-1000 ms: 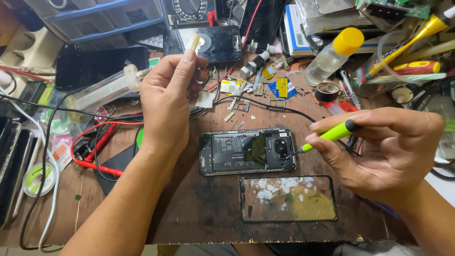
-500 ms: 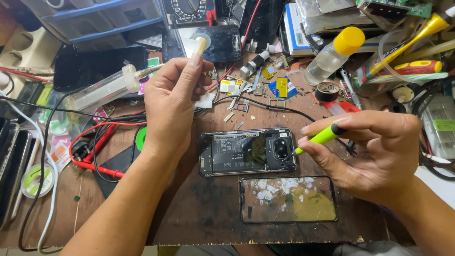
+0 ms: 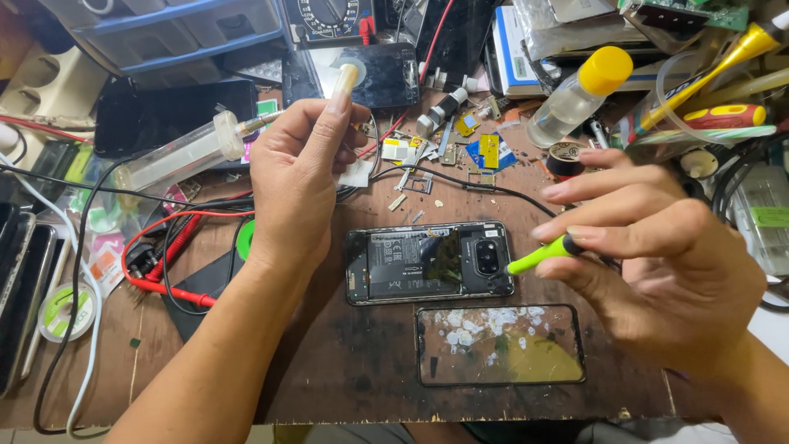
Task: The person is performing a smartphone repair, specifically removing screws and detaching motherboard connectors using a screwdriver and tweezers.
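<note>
Left hand (image 3: 300,177) hovering raised over the wooden bench (image 3: 329,378), back toward the camera, fingers bunched narrow around something hidden behind them; impossible to tell just what is being pinched. Pale tip (image 3: 347,78) poking up above the fingertips, its lower end lying out of sight behind the hand. Big clear syringe (image 3: 177,156) lying just left of that hand, nozzle end vanishing behind the knuckles; touching or merely passing behind, not telling.

Right hand (image 3: 657,263) hanging at the right, fingers closing on a green-handled tool (image 3: 538,255), index and middle spreading wide above it; rear of the handle buried in the palm. Tool tip pointing left, reaching the right end of the opened phone (image 3: 429,263) beside the camera block; actual contact too fine to make out.

Lying in the middle of the bench: one opened phone, back off and insides showing, and one separate glass panel (image 3: 500,345) just below it, smeared with white patches, the two lying near but apart.

Further back, one clear bottle with a yellow cap (image 3: 579,94) lying tilted, one meter (image 3: 325,16) being cut off by the top edge, one red lead (image 3: 164,255) looping at the left. Small scattered parts behind the phone running too tiny and jumbled for counting. Stacked phones at the far left being cropped by the frame edge, number uncertain.
</note>
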